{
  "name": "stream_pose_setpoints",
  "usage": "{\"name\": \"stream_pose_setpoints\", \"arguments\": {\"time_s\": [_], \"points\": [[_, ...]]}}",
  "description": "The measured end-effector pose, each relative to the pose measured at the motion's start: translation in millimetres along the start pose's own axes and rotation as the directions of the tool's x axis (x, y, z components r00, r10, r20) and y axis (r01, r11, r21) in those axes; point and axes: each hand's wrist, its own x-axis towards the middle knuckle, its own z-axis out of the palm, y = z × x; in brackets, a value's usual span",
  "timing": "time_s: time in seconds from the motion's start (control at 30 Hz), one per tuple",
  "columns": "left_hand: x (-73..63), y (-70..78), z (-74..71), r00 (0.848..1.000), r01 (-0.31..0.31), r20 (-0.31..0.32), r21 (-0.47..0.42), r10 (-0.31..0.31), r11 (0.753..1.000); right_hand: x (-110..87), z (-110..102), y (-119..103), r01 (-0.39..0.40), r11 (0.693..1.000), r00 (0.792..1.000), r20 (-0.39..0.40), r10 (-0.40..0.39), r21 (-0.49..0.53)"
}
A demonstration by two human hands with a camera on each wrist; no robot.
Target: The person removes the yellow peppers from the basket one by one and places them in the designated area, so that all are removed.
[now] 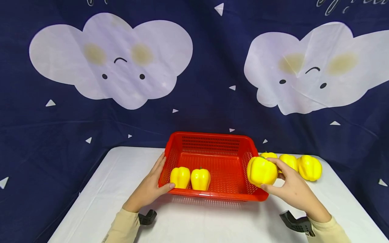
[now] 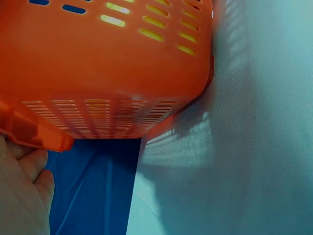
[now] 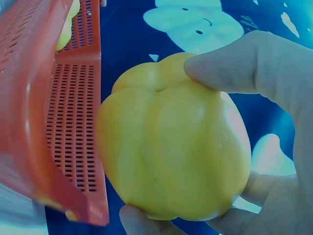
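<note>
A red plastic basket point(image 1: 212, 195) with slotted sides stands on the table. Inside, along its front wall, sit two yellow bell peppers, a left one point(image 1: 180, 177) and a right one point(image 1: 200, 179). My left hand point(image 1: 149, 187) holds the basket's front left corner, thumb over the front rim and fingers along the left side. In the left wrist view its fingertips point(image 2: 41, 176) lie against the rim's underside. My right hand point(image 1: 291, 185) grips another yellow bell pepper point(image 3: 173, 142) between thumb and fingers. That pepper overlaps the basket's right rim in the head view.
Several more yellow bell peppers point(image 1: 310, 168) sit on the white-covered table point(image 1: 100, 202), behind and right of my right hand. A dark blue cloth point(image 1: 212, 67) with white clouds hangs behind the table. Black wrist devices point(image 1: 296, 222) are on both forearms.
</note>
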Motion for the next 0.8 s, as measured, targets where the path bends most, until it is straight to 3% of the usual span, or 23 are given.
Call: {"name": "stream_pose_setpoints", "arguments": {"time_s": [0.43, 0.8], "points": [[0.1, 2.8, 0.1, 1.0, 0.002, -0.008, -0.011, -0.002, 1.0, -18.8, -14.0, 23.4, -0.083, 0.997, 0.996, 0.013, 0.083, -0.001], [-0.8, 1.9, 0.9, 1.0, 0.01, -0.007, -0.005, -0.01, 1.0, -27.5, -23.8, 45.7, -0.032, 0.999, 0.999, -0.029, 0.031, -0.007]]}}
